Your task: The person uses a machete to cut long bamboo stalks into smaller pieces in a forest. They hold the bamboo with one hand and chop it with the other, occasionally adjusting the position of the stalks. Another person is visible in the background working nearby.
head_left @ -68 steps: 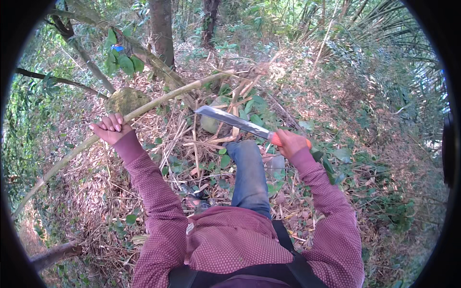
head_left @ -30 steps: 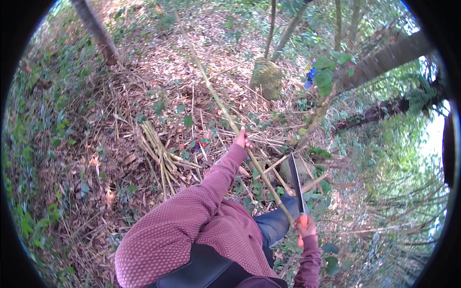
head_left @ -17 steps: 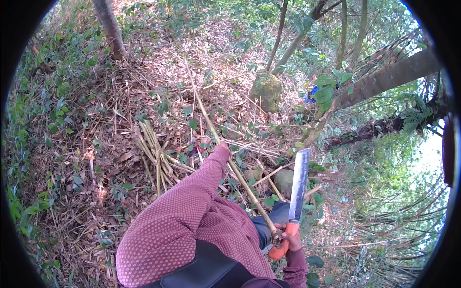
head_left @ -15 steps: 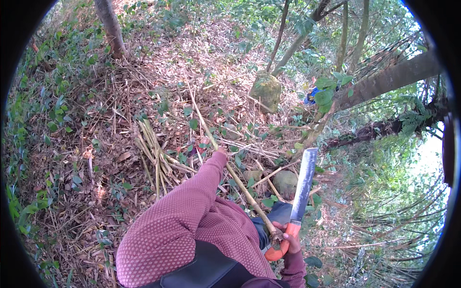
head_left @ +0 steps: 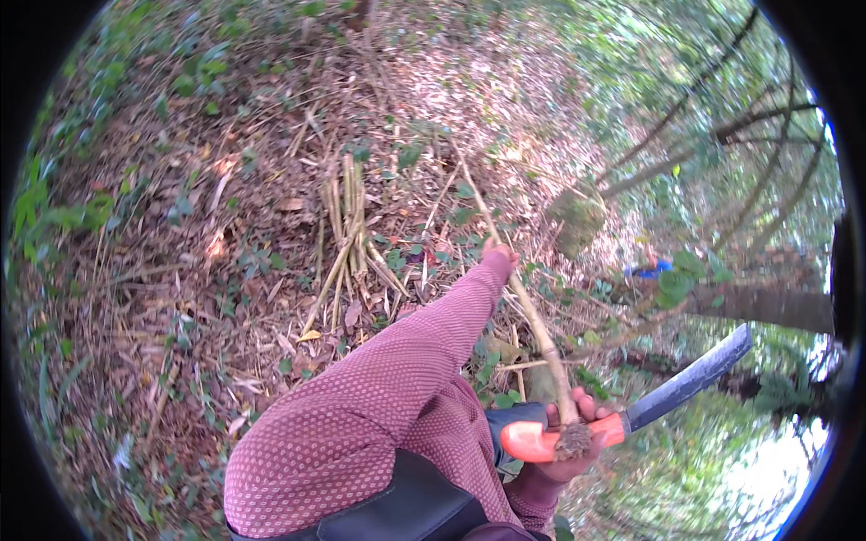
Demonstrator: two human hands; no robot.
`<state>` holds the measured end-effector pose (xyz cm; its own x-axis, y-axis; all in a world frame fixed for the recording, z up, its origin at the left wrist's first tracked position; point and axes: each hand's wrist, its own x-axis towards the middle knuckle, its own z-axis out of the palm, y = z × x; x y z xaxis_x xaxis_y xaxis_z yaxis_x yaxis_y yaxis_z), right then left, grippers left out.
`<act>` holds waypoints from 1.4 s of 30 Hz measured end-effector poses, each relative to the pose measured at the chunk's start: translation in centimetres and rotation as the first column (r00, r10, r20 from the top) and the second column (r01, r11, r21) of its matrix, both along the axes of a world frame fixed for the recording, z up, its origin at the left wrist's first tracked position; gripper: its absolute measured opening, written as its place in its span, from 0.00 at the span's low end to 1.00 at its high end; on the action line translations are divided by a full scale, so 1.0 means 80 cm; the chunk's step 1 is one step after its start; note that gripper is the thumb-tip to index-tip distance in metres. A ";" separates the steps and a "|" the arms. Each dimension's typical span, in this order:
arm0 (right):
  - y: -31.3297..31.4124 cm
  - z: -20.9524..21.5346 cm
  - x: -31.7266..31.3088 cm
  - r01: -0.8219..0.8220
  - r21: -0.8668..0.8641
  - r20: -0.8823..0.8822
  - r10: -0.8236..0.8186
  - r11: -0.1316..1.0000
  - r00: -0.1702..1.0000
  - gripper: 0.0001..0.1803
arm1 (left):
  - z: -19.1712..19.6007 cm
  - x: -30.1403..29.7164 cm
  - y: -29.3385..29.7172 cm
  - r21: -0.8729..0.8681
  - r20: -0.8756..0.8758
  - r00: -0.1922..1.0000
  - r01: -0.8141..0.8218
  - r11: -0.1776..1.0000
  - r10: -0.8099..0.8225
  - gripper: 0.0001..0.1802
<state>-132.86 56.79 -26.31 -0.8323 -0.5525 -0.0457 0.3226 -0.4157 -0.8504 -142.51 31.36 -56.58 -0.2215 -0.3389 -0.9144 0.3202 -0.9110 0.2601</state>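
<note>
A long pale stick [head_left: 541, 329] runs from far centre down toward me, ending in a rough, knobbly brown butt. Partway along its length, my left hand [head_left: 501, 254] is closed round it at arm's reach. Close to my body, my right hand [head_left: 577, 442] grips the orange handle of a machete [head_left: 693, 374], whose dark, worn blade points up and to the right. The stick's butt lies across that handle, within the fingers of the same hand. Left of my outstretched arm, a pile of cut sticks [head_left: 347, 225] rests on the leaf litter.
Dry leaves and green plants cover the ground [head_left: 225, 298]. A mossy rock [head_left: 577, 219] stands beyond my left hand. To the right are a tree trunk [head_left: 767, 307] and leaning branches. A small blue thing [head_left: 660, 268] shows in the undergrowth, too small to identify.
The machete blade has swung from near upright to slanting right, and its handle now lies more level. The stick's butt has turned up into view. The whole view has shifted.
</note>
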 end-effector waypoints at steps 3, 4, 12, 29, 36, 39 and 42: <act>-0.037 0.017 -0.013 -0.287 -0.314 0.009 0.305 0.905 0.952 0.19 | 0.039 -0.011 -0.026 -0.084 -0.042 0.991 0.121 0.989 -0.125 0.12; -0.049 0.023 -0.022 -0.300 -0.316 0.003 0.317 0.900 0.948 0.19 | 0.049 -0.013 -0.035 -0.072 -0.058 0.983 0.169 0.983 -0.173 0.11; -0.157 0.048 -0.061 -0.428 -0.307 -0.187 0.387 0.850 0.903 0.21 | 0.190 0.162 -0.052 -0.923 0.373 0.925 0.363 -0.128 -0.074 0.26; -0.270 -0.049 -0.008 -0.653 0.453 -0.141 0.772 0.607 0.620 0.17 | 0.305 0.500 -0.125 -0.811 -0.436 0.502 -0.578 -0.085 0.747 0.12; -0.239 -0.121 0.038 -0.369 0.855 -0.262 0.918 0.364 0.299 0.18 | 0.285 0.570 -0.078 -0.905 -0.306 0.582 -0.425 -0.040 0.753 0.22; -0.251 -0.100 0.062 -0.555 0.665 -0.370 0.866 0.500 0.337 0.14 | 0.284 0.567 -0.074 -0.918 -0.321 0.606 -0.388 -0.082 0.728 0.23; -0.273 -0.120 0.088 -0.643 0.411 -0.506 0.748 0.646 0.429 0.11 | 0.293 0.556 -0.073 -0.917 -0.304 0.587 -0.393 -0.064 0.751 0.23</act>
<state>-125.86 34.95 -35.90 -0.0306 -0.9867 0.1595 -0.1340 -0.1540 -0.9789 -98.06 25.49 -33.14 0.6507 -0.7458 0.1428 0.3621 0.4701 0.8049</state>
